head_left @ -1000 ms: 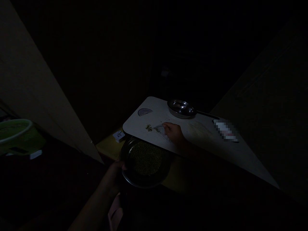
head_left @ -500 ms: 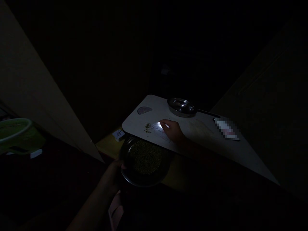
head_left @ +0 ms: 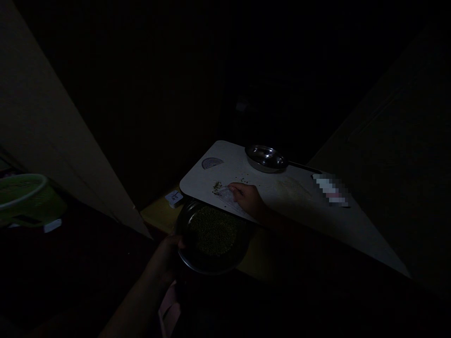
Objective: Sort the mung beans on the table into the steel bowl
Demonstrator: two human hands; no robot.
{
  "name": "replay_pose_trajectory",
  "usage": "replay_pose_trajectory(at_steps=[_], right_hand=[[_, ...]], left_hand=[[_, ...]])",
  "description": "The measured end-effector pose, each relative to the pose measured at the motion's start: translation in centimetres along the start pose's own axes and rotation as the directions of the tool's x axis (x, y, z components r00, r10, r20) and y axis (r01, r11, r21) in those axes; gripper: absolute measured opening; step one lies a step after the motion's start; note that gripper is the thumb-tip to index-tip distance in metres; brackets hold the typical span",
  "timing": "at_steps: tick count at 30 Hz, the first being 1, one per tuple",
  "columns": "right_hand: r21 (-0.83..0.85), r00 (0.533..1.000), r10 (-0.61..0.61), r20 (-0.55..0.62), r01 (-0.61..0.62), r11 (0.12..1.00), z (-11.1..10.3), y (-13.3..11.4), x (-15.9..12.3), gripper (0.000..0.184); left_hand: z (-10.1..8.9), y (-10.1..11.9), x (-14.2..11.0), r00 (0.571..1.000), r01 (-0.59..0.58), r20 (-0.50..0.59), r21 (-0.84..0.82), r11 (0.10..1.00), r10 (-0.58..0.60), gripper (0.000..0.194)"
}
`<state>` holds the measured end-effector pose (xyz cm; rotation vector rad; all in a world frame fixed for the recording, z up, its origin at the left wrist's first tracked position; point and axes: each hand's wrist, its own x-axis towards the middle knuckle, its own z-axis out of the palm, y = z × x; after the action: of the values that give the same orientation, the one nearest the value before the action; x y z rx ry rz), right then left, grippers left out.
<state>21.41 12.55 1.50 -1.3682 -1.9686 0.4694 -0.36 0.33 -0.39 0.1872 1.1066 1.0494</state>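
My left hand [head_left: 169,253] grips the near left rim of a round metal bowl [head_left: 211,271], thumb over the edge. Small green beans [head_left: 213,232], which look like mung beans, cover its bottom. The bowl sits low against the front edge of a white table [head_left: 200,180]. My right hand [head_left: 248,199] is on the tabletop with fingers curled and pinched together; whether they hold anything is too dark to see. A pale, patterned patch [head_left: 225,196] lies beside its fingertips. Scattered bits [head_left: 217,186], like loose beans, lie left of the hand, with more beyond it.
A second metal bowl [head_left: 267,158] stands at the table's back edge. A blurred flat item [head_left: 330,190] lies to the right. A small white box [head_left: 174,198] is by the left corner. A green basket [head_left: 28,199] stands far left, beside a pale panel [head_left: 63,122].
My right hand has shifted slightly left and nearer, and the bright glare at its fingertips is gone. Bits beyond the hand now show more. My left hand and its bowl have barely moved.
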Motion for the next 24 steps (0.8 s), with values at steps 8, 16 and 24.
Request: replay_pose_trajectory(at_steps=[8,16,24], right_hand=[[0.008,0.997,0.028,-0.074,-0.028,1.000,-0.3,0.5,0.0,0.025],[-0.014,0.999,0.013,-0.032,-0.014,1.000,0.1,-0.5,0.2,0.029],[-0.055,0.998,0.049,-0.026,-0.051,0.997,0.6,-0.8,0.6,0.029]], left_hand=[[0.4,0.0,-0.4,1.000,-0.008,0.006,-0.020,1.000,0.008,0.024],[0.2,0.1,-0.2,0.999,-0.032,0.011,-0.012,0.999,0.032,0.027],[0.2,-0.1,0.0,0.999,-0.049,0.007,-0.054,0.997,0.049,0.028]])
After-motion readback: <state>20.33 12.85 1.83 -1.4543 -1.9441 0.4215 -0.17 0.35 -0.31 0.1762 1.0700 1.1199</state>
